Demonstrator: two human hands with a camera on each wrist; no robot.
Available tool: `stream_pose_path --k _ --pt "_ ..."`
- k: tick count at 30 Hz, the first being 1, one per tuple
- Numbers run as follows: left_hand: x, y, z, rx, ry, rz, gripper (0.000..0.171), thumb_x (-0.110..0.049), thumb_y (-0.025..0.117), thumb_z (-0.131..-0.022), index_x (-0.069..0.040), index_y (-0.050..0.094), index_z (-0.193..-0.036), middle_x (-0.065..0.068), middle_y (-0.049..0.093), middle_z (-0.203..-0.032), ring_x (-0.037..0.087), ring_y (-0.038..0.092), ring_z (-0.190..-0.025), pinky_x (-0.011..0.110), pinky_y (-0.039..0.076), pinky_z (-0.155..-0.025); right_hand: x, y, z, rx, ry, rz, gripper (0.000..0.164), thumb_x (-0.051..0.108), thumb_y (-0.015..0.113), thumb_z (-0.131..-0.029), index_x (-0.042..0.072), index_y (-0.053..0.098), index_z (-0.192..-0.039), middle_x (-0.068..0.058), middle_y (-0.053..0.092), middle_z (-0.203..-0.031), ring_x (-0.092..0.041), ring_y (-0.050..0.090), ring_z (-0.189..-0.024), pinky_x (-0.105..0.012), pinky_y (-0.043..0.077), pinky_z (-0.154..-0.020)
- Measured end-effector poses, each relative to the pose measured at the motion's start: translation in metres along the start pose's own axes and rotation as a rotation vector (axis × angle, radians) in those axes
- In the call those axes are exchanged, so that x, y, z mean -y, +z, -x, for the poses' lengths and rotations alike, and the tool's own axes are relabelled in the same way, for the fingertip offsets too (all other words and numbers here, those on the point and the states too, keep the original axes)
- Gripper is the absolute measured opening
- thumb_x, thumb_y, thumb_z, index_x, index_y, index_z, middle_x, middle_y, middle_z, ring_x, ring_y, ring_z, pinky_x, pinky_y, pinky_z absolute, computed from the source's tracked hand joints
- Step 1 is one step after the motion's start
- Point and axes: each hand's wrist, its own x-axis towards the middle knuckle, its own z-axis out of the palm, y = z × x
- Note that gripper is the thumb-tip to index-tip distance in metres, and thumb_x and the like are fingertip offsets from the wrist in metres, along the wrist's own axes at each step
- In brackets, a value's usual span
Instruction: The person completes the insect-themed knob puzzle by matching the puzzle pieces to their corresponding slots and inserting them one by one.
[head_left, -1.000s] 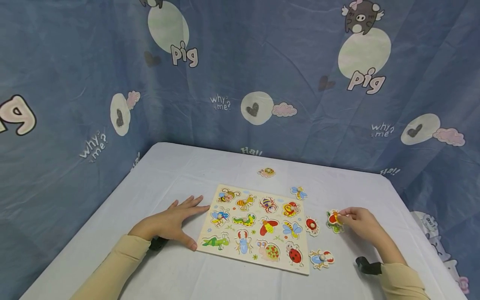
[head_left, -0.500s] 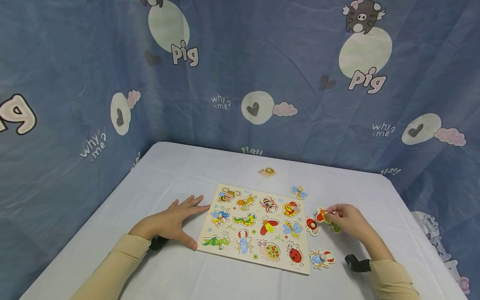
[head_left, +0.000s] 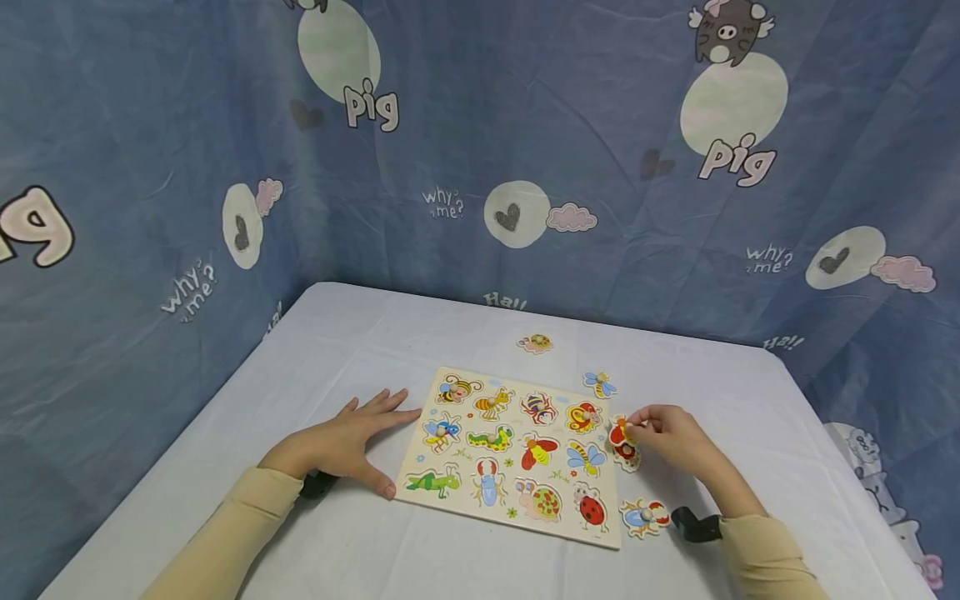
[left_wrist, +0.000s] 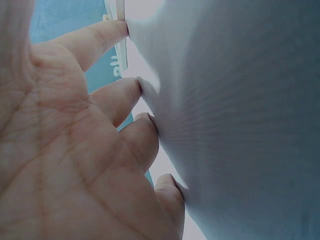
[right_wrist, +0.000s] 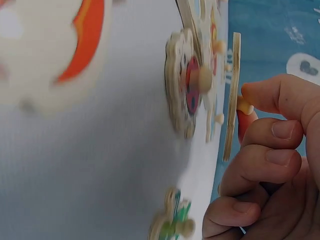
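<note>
In the head view, my left hand [head_left: 341, 446] lies with fingers spread at the left side of a wooden insect puzzle board [head_left: 465, 498]; its thumb and a finger touch the edge. My right hand [head_left: 675, 435] pinches the small knob of a red-winged insect puzzle piece [head_left: 618, 431] between thumb and finger. That piece [right_wrist: 232, 100] is raised above the cloth, seen edge-on in the right wrist view. Below it, by the board's right edge, lies a ladybug piece [head_left: 627, 457], partly covered. A green piece [right_wrist: 172, 225] lies on the cloth, hidden by my right hand in the head view.
Several knobbed pieces sit in the board. Loose on the white tablecloth [head_left: 360, 342] are a stag beetle piece [head_left: 644, 517], a blue-winged insect piece [head_left: 599, 384] and a snail piece [head_left: 535, 343]. A blue printed curtain [head_left: 420, 275] surrounds the table.
My right hand has lifted the red-winged piece off the green one and carried it left, over the ladybug piece beside the board. The left hand has stayed in place.
</note>
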Motion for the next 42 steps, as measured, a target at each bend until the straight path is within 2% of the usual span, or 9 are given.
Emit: stream_pose_path --k 12,25,34,42 --pt "0.001 0.000 0.000 0.007 -0.002 -0.001 0.118 -0.067 0.088 -0.056 -0.030 0.037 -0.156 0.007 0.013 -0.170 0.039 0.004 -0.157 0.073 0.003 -0.119 0.015 0.016 -0.005 0.018 -0.077 0.000 0.018 0.022 0.070 -0.093 0.005 0.068 -0.098 0.004 0.047 -0.061 -0.010 0.040 -0.054 -0.023 0.033 -0.047" --pt "-0.002 -0.002 0.000 0.009 -0.006 -0.008 0.118 -0.066 0.088 -0.056 -0.029 0.037 -0.156 0.007 0.013 -0.170 0.039 0.005 -0.157 0.072 0.003 -0.119 0.029 0.030 -0.010 0.053 -0.081 -0.005 0.015 0.021 0.070 -0.092 0.007 0.067 -0.096 0.004 0.045 -0.059 -0.010 0.041 -0.051 -0.023 0.035 -0.045" --pt "0.001 0.000 0.000 0.006 -0.005 -0.004 0.119 -0.067 0.088 -0.056 -0.030 0.037 -0.156 0.006 0.013 -0.170 0.038 0.004 -0.157 0.072 0.002 -0.119 0.034 0.033 -0.010 0.053 -0.105 0.018 0.016 0.023 0.070 -0.092 0.008 0.067 -0.098 0.003 0.045 -0.060 -0.011 0.039 -0.053 -0.023 0.032 -0.046" --pt "0.003 0.000 -0.001 0.009 -0.003 -0.007 0.119 -0.068 0.087 -0.056 -0.032 0.036 -0.156 0.006 0.012 -0.170 0.038 0.004 -0.157 0.072 0.002 -0.119 0.043 0.037 -0.010 0.092 -0.098 0.004 0.013 0.022 0.071 -0.093 0.010 0.067 -0.096 0.002 0.047 -0.063 -0.013 0.041 -0.054 -0.024 0.033 -0.046"
